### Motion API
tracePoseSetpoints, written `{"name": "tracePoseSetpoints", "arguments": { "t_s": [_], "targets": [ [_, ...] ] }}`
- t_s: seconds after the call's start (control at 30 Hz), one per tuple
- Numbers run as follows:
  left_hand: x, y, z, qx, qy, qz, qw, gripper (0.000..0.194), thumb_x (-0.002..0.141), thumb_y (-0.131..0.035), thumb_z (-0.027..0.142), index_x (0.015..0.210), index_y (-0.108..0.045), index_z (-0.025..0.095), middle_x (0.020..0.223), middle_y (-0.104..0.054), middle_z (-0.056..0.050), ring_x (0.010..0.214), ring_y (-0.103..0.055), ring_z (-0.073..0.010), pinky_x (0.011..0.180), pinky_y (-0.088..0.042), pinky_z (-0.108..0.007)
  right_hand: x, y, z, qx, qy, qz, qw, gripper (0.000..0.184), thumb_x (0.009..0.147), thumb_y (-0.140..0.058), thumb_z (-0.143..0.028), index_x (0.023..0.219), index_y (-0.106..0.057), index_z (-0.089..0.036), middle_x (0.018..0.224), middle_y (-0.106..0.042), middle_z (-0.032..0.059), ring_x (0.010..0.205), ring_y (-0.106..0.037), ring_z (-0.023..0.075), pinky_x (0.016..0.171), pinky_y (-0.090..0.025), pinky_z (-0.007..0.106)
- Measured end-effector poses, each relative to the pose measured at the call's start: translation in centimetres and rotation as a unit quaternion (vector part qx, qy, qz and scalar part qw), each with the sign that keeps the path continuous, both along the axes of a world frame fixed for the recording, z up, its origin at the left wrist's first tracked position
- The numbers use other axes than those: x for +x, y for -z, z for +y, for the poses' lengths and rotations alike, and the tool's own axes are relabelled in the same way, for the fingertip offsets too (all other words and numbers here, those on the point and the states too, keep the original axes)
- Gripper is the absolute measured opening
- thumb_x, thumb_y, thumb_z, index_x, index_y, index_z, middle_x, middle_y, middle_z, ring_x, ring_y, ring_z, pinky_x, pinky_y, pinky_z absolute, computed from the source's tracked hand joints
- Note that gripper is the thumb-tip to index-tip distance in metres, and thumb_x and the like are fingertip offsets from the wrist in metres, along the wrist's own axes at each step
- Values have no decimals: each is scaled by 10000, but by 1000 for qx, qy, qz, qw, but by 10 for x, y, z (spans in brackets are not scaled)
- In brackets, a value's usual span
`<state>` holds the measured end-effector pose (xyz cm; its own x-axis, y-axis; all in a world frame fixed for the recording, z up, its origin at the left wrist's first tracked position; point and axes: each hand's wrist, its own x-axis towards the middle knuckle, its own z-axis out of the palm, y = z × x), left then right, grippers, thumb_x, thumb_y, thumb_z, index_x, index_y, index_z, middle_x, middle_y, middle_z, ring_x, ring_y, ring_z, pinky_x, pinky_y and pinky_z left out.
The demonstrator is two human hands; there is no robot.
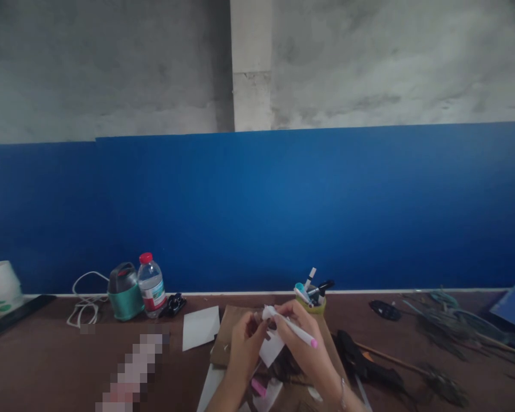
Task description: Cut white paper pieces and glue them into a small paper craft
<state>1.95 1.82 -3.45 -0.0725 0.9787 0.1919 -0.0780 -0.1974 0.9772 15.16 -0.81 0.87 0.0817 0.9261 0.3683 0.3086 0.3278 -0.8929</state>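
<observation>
In the middle of the desk my two hands meet. A white marker with a pink end (304,336) lies in the closed fingers of my right hand (306,343), its pink end pointing down to the right. My left hand (245,342) is closed, its fingertips bent inward; what they pinch is too small to make out. A white crumpled bit (268,312) shows between the fingertips of both hands. Just below hangs or lies a piece of white paper (271,349). Under my hands are a brown sheet (229,326), a pink cap (258,387) and white scraps (271,395).
Behind my hands stands a yellow pen holder (317,308) with several pens. A white card (201,327), a water bottle (151,289) and a green-grey container (126,293) are to the left. A black glue gun-like tool (364,363) and dried-looking stems (448,326) lie right.
</observation>
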Motion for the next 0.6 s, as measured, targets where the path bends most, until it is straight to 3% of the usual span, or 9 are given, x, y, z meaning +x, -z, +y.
{"name": "tracePoseSetpoints", "arguments": {
  "t_s": [0.27, 0.6],
  "targets": [
    [-1, -3, -2, -1, -8, 30, 1000, 436, 661, -702, 557, 547, -491, 192, 487, -478, 40, 504, -443, -116, 505, -300, -233, 1, -4, 0, -3, -4, -14, 1000, 64, 765, -557, -233, 708, -559, -203, 660, -655, -3, 583, -558, 150, 564, -418, 245],
    [0, -1, -1, 6, 1, -6, 1000, 412, 649, -723, 545, 594, -545, 177, 508, -518, 32, 496, -447, -113, 503, -318, -230, -2, -11, -4, -19, 5, 14, 1000, 103, 754, -591, -305, 750, -594, -203, 628, -626, -7, 576, -547, 160, 554, -424, 253]
  ]
}}
